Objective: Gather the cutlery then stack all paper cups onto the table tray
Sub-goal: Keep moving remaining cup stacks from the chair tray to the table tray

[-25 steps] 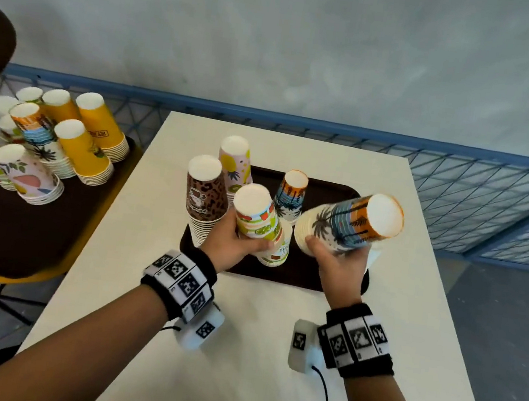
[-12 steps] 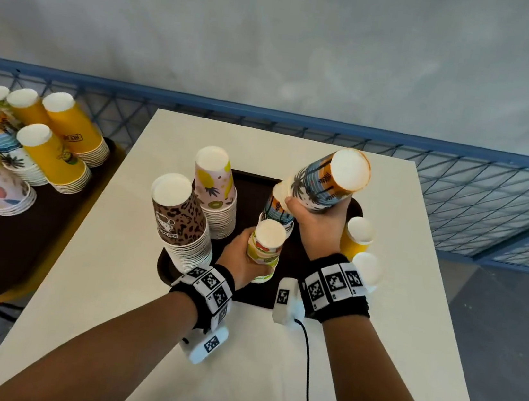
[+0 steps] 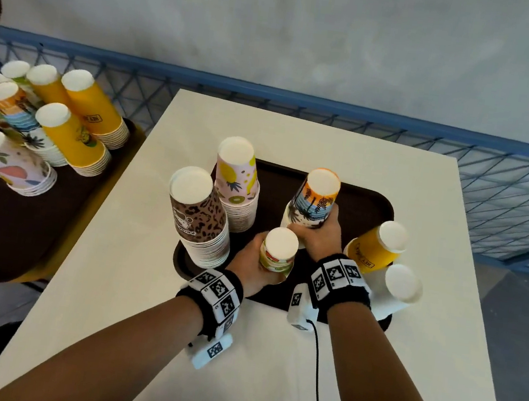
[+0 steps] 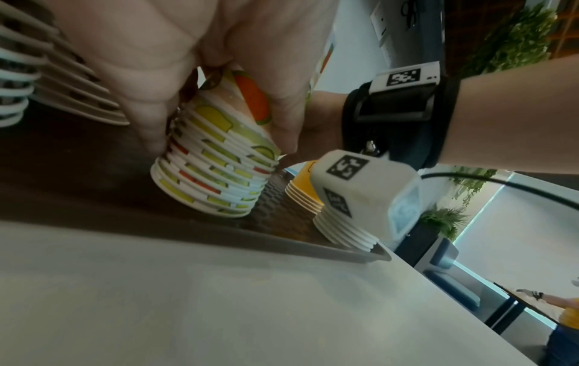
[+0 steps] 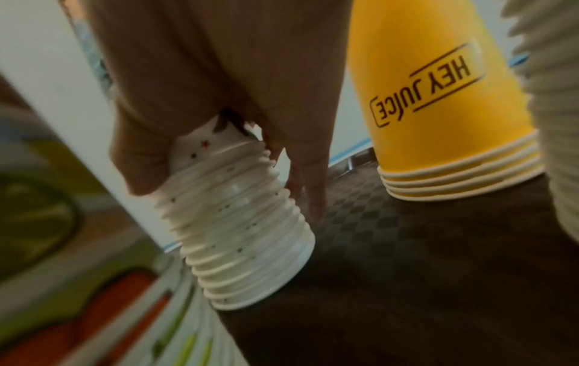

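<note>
A: Start with the big things. What carries it all?

B: A pale bench (image 3: pixel 270 352) against a grey wall, with blue mesh fencing (image 3: pixel 508 205) behind it. On the bench lies a dark tray (image 3: pixel 374 201), and to the left a second dark tray (image 3: pixel 0 226) holds more inverted cup stacks.

A: And on the bench's tray?

B: Upside-down stacks: a leopard-print stack (image 3: pixel 198 218) and a pineapple-print stack (image 3: pixel 236 183) on the left, a yellow juice stack (image 3: pixel 374 248) and a plain white stack (image 3: pixel 401 285) on the right.

A: The hands?

B: Both full. The left hand (image 3: pixel 248 265) is wrapped round a fruit-print stack (image 4: pixel 216 168), whose rims sit tilted on the tray's near side. The right hand (image 3: pixel 318 237) is curled round a palm-tree stack (image 3: pixel 311 203), whose lowest rim meets the tray in the right wrist view, leaning.

A: Why held so low?

B: My guess: gripping near the rims steadies a nested column while it is set upright.

A: Cutlery?

B: None visible anywhere.
</note>
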Motion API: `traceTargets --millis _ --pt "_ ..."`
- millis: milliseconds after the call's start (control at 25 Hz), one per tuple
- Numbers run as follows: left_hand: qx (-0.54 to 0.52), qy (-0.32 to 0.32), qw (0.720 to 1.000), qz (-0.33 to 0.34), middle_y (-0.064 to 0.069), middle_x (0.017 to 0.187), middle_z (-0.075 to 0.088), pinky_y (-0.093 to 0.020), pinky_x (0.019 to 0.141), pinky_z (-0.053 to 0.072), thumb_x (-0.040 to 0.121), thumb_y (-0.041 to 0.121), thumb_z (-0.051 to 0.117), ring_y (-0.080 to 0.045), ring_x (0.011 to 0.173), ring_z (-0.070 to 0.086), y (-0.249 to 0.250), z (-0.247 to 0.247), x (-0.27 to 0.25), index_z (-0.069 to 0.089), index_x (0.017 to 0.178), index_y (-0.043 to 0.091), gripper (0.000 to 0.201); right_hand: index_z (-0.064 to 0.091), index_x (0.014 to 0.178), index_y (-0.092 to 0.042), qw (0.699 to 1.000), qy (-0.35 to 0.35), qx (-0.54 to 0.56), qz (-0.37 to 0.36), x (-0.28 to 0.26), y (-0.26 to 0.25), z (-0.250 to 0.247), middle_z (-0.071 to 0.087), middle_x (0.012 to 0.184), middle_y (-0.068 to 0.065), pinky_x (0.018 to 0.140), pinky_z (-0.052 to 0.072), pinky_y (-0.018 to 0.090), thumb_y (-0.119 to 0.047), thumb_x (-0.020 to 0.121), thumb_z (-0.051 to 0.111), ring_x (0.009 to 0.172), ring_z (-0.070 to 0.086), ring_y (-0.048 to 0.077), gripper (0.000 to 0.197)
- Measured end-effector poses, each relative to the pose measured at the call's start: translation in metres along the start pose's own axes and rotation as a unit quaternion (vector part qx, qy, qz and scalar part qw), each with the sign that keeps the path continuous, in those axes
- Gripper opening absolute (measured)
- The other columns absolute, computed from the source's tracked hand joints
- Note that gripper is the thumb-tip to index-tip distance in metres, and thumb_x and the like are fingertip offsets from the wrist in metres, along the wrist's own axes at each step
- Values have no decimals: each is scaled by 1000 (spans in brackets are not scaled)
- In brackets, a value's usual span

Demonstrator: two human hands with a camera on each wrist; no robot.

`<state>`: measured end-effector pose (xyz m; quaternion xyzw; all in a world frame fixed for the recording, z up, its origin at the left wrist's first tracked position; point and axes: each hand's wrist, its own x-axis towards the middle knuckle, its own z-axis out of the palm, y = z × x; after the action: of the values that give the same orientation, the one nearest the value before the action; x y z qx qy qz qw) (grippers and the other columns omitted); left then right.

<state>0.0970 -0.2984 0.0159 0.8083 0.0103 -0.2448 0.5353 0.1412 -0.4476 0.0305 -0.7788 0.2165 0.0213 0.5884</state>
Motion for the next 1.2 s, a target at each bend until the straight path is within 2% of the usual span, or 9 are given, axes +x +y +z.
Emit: traceTargets --millis 80,240,400,520,600,680,920,1080,1200 --pt "-7 -8 1000 -9 6 118 48 -20 95 32 69 8 77 -10 115 46 0 1 0 29 139 19 86 36 133 -9 1000 4 6 5 -1 3 1 58 126 12 104 44 43 2 58 81 115 55 25 88" --pt "11 -9 999 -34 -5 134 48 -23 100 31 68 7 78 -17 125 44 6 2 -2 24 141 16 90 35 135 -10 1000 -11 1 27 -13 0 -2 55 131 11 99 41 32 -8 67 80 121 52 26 81" --pt "111 -18 992 -51 -6 144 42 -31 110 31 71 20 77 -25 133 40 11 -10 -14 20 145 13 93 31 140 -9 998 5 -25 61 -45 9 -11 47 140 12 105 39 36 -17 83 66 127 47 27 67" --pt "104 -28 993 -48 -9 141 45 -34 107 37 76 24 72 -25 128 46 3 -21 -34 30 141 13 78 47 128 -9 995 43 -56 71 -80 35 -15 58 116 8 93 47 36 -14 85 61 106 57 23 45" --pt "120 -57 990 -45 -8 132 52 -30 101 39 80 23 69 -23 120 52 -2 -30 -54 41 135 15 62 57 113 -6 995 3 -75 68 -106 49 -12 59 85 1 74 47 32 -11 83 61 83 56 21 30" --pt "134 -79 987 -42 -6 128 54 -29 100 40 81 23 67 -19 117 53 -10 -40 -73 47 130 15 53 58 99 -11 989 -78 -100 75 -128 58 -1 54 73 -3 66 44 28 -9 83 60 76 55 20 16" --pt "114 -106 986 -64 3 113 55 -20 81 39 83 25 66 -12 98 53 -42 -103 -122 54 122 20 41 62 104 -9 967 -186 -175 0 -167 31 65 56 83 0 61 37 7 -8 82 61 81 52 14 22" --pt "81 -69 992 -71 3 113 54 -22 78 44 81 27 68 -18 92 58 -76 -186 -145 54 117 24 38 62 110 -15 939 -268 -213 -26 -176 -1 145 58 94 -4 78 36 18 -15 83 62 91 53 10 27" --pt "50 42 996 -65 -2 121 53 -30 92 44 80 24 69 -25 108 56 -107 -266 -154 55 115 24 38 61 113 -18 915 -318 -246 -45 -171 -26 220 60 99 -4 83 35 18 -18 84 62 96 54 10 29"
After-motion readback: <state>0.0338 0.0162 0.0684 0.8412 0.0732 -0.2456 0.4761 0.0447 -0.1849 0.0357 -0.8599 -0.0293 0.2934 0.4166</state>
